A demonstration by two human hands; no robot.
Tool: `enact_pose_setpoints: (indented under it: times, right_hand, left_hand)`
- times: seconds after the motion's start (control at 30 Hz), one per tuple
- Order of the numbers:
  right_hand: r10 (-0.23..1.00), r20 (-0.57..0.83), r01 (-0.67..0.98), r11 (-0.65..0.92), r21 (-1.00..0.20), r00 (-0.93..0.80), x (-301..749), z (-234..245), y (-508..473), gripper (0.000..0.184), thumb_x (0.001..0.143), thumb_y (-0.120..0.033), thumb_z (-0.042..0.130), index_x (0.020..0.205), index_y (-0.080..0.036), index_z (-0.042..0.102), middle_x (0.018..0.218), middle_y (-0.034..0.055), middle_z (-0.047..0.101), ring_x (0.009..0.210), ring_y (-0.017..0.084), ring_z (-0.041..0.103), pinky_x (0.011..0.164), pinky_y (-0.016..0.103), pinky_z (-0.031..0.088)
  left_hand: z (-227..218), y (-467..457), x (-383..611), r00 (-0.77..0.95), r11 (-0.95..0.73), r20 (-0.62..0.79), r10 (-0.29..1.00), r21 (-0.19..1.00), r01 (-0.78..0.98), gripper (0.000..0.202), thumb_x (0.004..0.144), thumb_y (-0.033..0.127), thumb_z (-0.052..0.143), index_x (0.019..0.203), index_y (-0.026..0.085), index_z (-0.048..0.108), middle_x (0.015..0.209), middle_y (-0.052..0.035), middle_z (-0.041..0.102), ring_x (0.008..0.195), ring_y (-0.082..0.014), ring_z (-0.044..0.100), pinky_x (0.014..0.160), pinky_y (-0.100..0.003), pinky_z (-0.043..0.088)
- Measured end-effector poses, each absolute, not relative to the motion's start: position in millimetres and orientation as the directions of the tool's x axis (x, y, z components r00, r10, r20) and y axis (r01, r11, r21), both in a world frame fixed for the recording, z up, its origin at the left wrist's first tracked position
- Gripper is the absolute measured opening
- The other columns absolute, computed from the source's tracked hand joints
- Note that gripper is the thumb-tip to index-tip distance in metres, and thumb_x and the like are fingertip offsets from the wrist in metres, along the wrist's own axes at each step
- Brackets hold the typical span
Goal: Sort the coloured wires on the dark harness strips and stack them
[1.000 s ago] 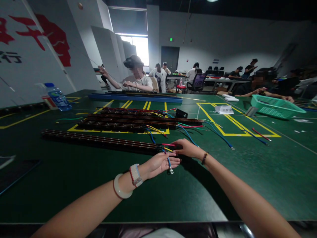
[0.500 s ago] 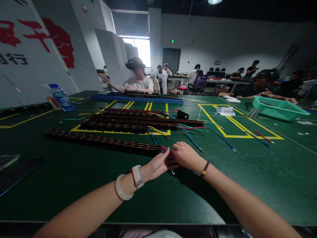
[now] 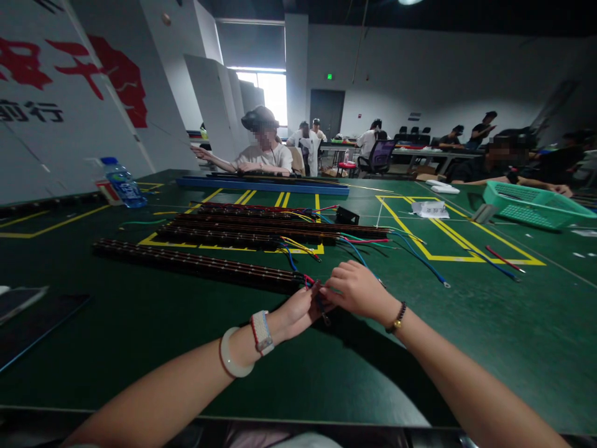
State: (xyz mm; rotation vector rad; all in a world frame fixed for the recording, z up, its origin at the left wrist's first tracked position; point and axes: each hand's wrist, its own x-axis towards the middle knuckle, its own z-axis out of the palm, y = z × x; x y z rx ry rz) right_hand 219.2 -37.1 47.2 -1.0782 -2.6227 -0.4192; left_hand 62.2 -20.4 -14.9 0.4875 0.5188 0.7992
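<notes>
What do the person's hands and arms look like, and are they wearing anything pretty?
No gloves or sleeves show. Above the left hand sit a smooth, pale, round bangle and a pale wristband with red and blue edges. Above the right hand is a dark beaded bracelet with a gold-coloured bead.

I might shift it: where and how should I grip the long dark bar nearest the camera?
Probably around its middle, from the near side: the long dark bar lies crosswise, other dark bars lie beyond, and the bare left hand and bare right hand are by its right end.
</notes>
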Motion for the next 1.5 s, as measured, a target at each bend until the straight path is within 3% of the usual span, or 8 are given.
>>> enact_pose_setpoints:
  times: [0.1, 0.23, 0.37, 0.57, 0.8, 1.1, 1.33, 1.5]
  right_hand:
    - [0.653, 0.365, 0.718, 0.693, 0.069, -0.664, 233, 49, -28, 0.037, 0.091, -0.047, 0.047, 0.077, -0.017, 0.062, 0.071, 0.004, 0.058, 0.07, 0.016, 0.048, 0.067, 0.029, 0.028]
    - [0.611, 0.21, 0.635, 0.77, 0.066, -0.763, 235, 44, -24, 0.039, 0.084, -0.055, 0.053, 0.08, -0.016, 0.06, 0.074, 0.0044, 0.059, 0.069, 0.017, 0.05, 0.067, 0.028, 0.03]
    - [0.619, 0.142, 0.635, 0.756, 0.158, -0.773, 227, 41, -29, 0.025, 0.081, -0.04, 0.06, 0.088, -0.016, 0.059, 0.081, 0.005, 0.061, 0.072, 0.018, 0.052, 0.068, 0.029, 0.032]
    - [0.664, 0.13, 0.676, 0.712, 0.192, -0.736, 221, 43, -32, 0.02, 0.091, -0.024, 0.046, 0.08, -0.015, 0.06, 0.075, 0.0056, 0.062, 0.069, 0.016, 0.054, 0.066, 0.028, 0.032]
    - [0.821, 0.057, 0.822, 0.569, -0.02, -0.568, 233, 37, -22, 0.036, 0.091, -0.045, 0.045, 0.075, -0.017, 0.061, 0.071, 0.005, 0.063, 0.063, 0.013, 0.054, 0.056, 0.024, 0.029]
    - [0.857, -0.059, 0.751, 0.413, -0.514, -0.512, 243, 29, -10, 0.039, 0.087, -0.046, 0.048, 0.064, -0.015, 0.056, 0.055, -0.0024, 0.051, 0.049, 0.008, 0.04, 0.046, 0.022, 0.025]
    - [0.959, -0.026, 0.663, 0.176, -0.728, -0.283, 250, 9, 4, 0.038, 0.083, -0.053, 0.05, 0.075, -0.016, 0.054, 0.059, -0.0019, 0.054, 0.05, 0.011, 0.048, 0.046, 0.022, 0.034]
    - [0.976, 0.081, 0.577, 0.187, -0.795, -0.204, 250, -8, 13, 0.042, 0.08, -0.058, 0.053, 0.077, -0.016, 0.055, 0.062, -0.0013, 0.055, 0.053, 0.012, 0.049, 0.05, 0.023, 0.037]
  left_hand:
    - [-13, -22, 62, 0.591, 0.591, -0.241, 0.77, 0.62, -0.517, 0.02, 0.09, 0.012, 0.045, 0.075, 0.01, 0.06, 0.077, -0.0069, 0.065, 0.073, -0.0125, 0.061, 0.078, -0.028, 0.049]
    - [-14, -23, 61, 0.614, 0.567, -0.199, 0.764, 0.66, -0.492, 0.023, 0.092, 0.021, 0.044, 0.079, 0.011, 0.061, 0.081, -0.0087, 0.067, 0.081, -0.0155, 0.062, 0.084, -0.031, 0.047]
    - [-14, -23, 62, 0.599, 0.54, -0.156, 0.786, 0.645, -0.541, 0.019, 0.091, 0.021, 0.047, 0.078, 0.012, 0.059, 0.09, -0.01, 0.067, 0.096, -0.0184, 0.061, 0.093, -0.035, 0.044]
    - [-11, -25, 63, 0.616, 0.562, -0.167, 0.769, 0.636, -0.529, 0.023, 0.093, 0.02, 0.043, 0.075, 0.013, 0.056, 0.086, -0.0092, 0.067, 0.096, -0.0177, 0.062, 0.097, -0.037, 0.042]
    - [-8, -28, 61, 0.603, 0.55, -0.187, 0.775, 0.669, -0.5, 0.017, 0.091, 0.021, 0.046, 0.082, 0.012, 0.058, 0.086, -0.0093, 0.068, 0.087, -0.0158, 0.064, 0.096, -0.035, 0.043]
    - [-13, -26, 60, 0.64, 0.528, -0.145, 0.754, 0.714, -0.46, 0.015, 0.086, 0.022, 0.056, 0.085, 0.009, 0.062, 0.085, -0.0135, 0.069, 0.089, -0.0199, 0.066, 0.093, -0.038, 0.045]
    - [-11, -24, 55, 0.681, 0.567, -0.155, 0.715, 0.698, -0.437, 0.025, 0.091, 0.021, 0.046, 0.085, 0.005, 0.065, 0.09, -0.0179, 0.069, 0.094, -0.0234, 0.065, 0.095, -0.041, 0.043]
    - [-8, -25, 56, 0.662, 0.578, -0.175, 0.729, 0.674, -0.459, 0.022, 0.09, 0.018, 0.045, 0.086, 0.006, 0.063, 0.089, -0.0169, 0.069, 0.09, -0.0221, 0.066, 0.091, -0.038, 0.045]
